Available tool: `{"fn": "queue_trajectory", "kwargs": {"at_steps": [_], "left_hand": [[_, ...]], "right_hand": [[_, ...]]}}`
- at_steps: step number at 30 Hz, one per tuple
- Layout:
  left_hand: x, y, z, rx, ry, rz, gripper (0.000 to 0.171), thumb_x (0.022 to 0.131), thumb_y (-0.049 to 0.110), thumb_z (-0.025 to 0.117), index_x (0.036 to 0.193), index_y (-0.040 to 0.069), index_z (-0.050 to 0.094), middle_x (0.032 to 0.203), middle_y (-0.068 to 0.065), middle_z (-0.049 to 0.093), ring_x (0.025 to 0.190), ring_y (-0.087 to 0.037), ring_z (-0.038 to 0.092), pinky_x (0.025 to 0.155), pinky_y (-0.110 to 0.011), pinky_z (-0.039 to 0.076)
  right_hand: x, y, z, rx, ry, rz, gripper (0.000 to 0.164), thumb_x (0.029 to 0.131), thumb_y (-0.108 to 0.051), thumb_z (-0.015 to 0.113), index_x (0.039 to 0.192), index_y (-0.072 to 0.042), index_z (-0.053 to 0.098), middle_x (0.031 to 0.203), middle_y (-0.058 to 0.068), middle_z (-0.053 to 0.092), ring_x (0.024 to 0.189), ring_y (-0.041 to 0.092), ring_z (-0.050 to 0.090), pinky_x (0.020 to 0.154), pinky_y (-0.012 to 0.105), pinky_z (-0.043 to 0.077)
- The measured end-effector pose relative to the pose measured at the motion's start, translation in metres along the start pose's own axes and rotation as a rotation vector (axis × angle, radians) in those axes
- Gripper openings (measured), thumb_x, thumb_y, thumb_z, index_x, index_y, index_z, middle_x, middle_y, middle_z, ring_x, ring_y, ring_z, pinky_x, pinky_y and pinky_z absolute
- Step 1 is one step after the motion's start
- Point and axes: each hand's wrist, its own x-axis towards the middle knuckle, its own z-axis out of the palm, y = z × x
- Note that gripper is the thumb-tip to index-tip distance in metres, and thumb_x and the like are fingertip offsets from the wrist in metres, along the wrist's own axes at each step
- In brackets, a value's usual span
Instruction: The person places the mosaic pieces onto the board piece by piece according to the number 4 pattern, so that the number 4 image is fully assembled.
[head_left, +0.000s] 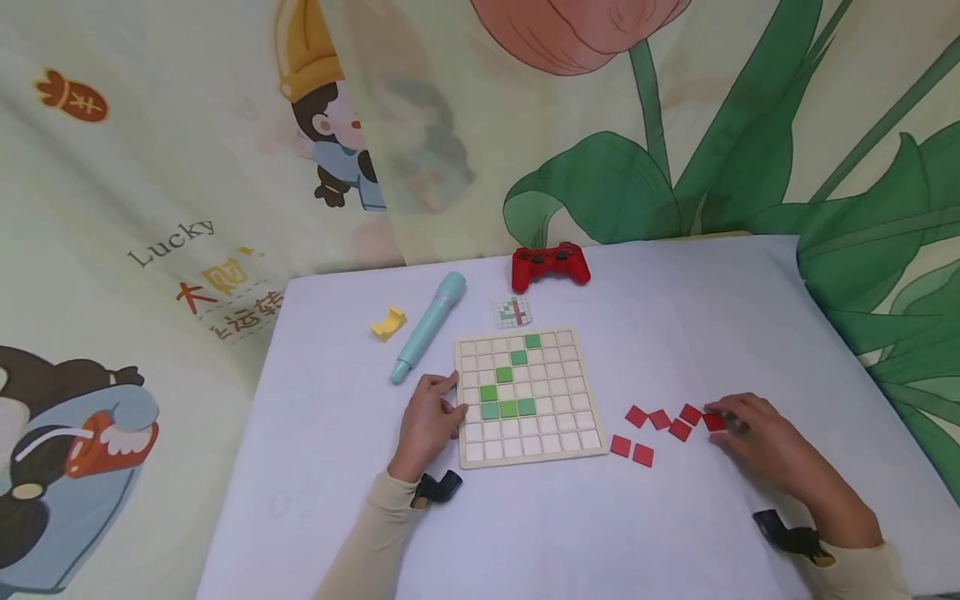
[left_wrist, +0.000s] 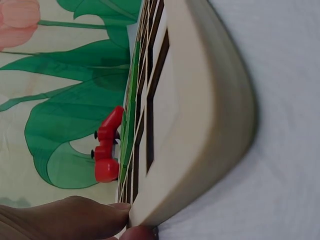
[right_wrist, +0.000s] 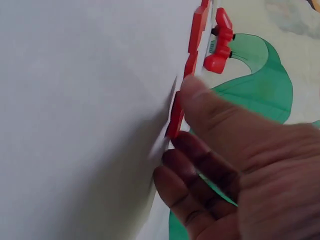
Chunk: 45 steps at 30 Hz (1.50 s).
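Observation:
A square wooden grid board (head_left: 536,459) lies flat on the table, with several green tiles (head_left: 508,408) set in its cells. At the board's left edge, my left hand (head_left: 424,427) grips the rim; the left wrist view shows the thumb (left_wrist: 107,215) on it and a fingertip just below. Off to the right, my right hand (head_left: 776,450) pinches a red square tile (head_left: 714,422) between thumb and fingers, close to the tabletop. Several more red tiles (head_left: 642,455) lie loose between that hand and the board.
Behind the board lies a small card (head_left: 512,312) printed with a coloured grid, and beyond it a red game controller (head_left: 551,265). A teal microphone-shaped stick (head_left: 431,325) and a yellow curved piece (head_left: 388,323) sit at the back left. A printed curtain (head_left: 450,125) hangs behind the table.

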Motion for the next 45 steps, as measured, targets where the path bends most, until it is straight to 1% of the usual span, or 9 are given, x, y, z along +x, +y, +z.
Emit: {"fn": "queue_trajectory", "kwargs": {"at_steps": [6,11,14,18,21,27,32,38,45], "left_hand": [[0.0,0.004,0.006,0.012,-0.017,0.026,0.065,0.093,0.006,0.08,0.153,0.005,0.057,0.14,-0.014,0.056,0.069,-0.01,0.06,0.05,-0.022,0.054],[0.0,0.006,0.006,0.027,-0.002,0.038,0.064,0.093,0.005,0.081,0.152,0.004,0.058,0.139,-0.014,0.057,0.078,-0.01,0.058,0.05,-0.019,0.054],[0.001,0.007,0.005,0.027,0.004,0.038,0.064,0.093,0.005,0.08,0.153,0.005,0.057,0.14,-0.014,0.057,0.078,-0.01,0.058,0.051,-0.019,0.054],[0.0,0.007,0.004,0.015,0.004,0.033,0.064,0.094,0.005,0.08,0.153,0.005,0.057,0.14,-0.013,0.057,0.077,-0.01,0.058,0.051,-0.02,0.054],[-0.001,0.007,0.004,0.014,0.009,0.03,0.064,0.093,0.005,0.08,0.153,0.005,0.057,0.14,-0.013,0.057,0.077,-0.01,0.058,0.051,-0.02,0.054],[-0.003,0.005,0.002,0.023,0.023,0.027,0.063,0.093,0.004,0.08,0.152,0.004,0.058,0.139,-0.014,0.057,0.076,-0.009,0.058,0.05,-0.019,0.054],[-0.005,0.004,0.0,0.019,0.031,0.018,0.064,0.092,0.004,0.081,0.152,0.004,0.058,0.138,-0.014,0.058,0.073,-0.01,0.058,0.049,-0.019,0.053],[-0.005,0.003,-0.001,0.01,0.026,0.014,0.064,0.092,0.005,0.081,0.152,0.005,0.058,0.138,-0.014,0.057,0.073,-0.01,0.058,0.049,-0.02,0.054],[-0.004,0.001,0.001,0.017,0.031,0.026,0.064,0.092,0.004,0.081,0.152,0.004,0.058,0.136,-0.014,0.058,0.071,-0.01,0.059,0.048,-0.019,0.053]], "right_hand": [[-0.007,0.005,0.004,-0.035,0.033,0.011,0.053,0.082,-0.001,0.088,0.129,0.005,0.065,0.124,0.031,0.059,0.111,0.05,0.061,0.082,0.059,0.065],[-0.007,0.005,0.003,-0.047,0.058,-0.025,0.048,0.079,0.0,0.09,0.121,0.005,0.067,0.117,0.027,0.061,0.101,0.041,0.064,0.077,0.05,0.067],[-0.005,0.004,0.001,-0.043,0.046,-0.005,0.048,0.082,-0.003,0.089,0.121,0.006,0.064,0.115,0.026,0.062,0.098,0.038,0.065,0.074,0.047,0.067],[-0.004,0.003,-0.005,-0.036,0.065,-0.006,0.053,0.083,-0.006,0.088,0.126,0.005,0.06,0.111,0.024,0.062,0.094,0.034,0.064,0.067,0.028,0.064],[-0.001,-0.003,-0.009,-0.043,0.142,-0.103,0.053,0.081,-0.003,0.089,0.127,0.0,0.063,0.109,0.018,0.064,0.089,0.027,0.064,0.061,0.015,0.055],[0.018,-0.048,-0.009,-0.001,0.202,-0.322,0.048,0.079,-0.003,0.091,0.122,-0.011,0.07,0.11,0.007,0.067,0.085,0.005,0.059,0.062,0.016,0.058],[0.049,-0.103,-0.003,0.061,0.14,-0.445,0.048,0.08,0.001,0.09,0.122,-0.012,0.069,0.114,0.004,0.068,0.093,0.01,0.065,0.071,0.025,0.065],[0.093,-0.151,0.01,0.116,0.05,-0.517,0.044,0.089,0.003,0.082,0.128,-0.011,0.067,0.121,0.006,0.066,0.101,0.02,0.071,0.085,0.042,0.068],[0.14,-0.179,0.033,0.096,-0.046,-0.522,0.035,0.096,-0.002,0.077,0.129,-0.003,0.068,0.123,0.011,0.066,0.109,0.025,0.069,0.095,0.043,0.065]]}}
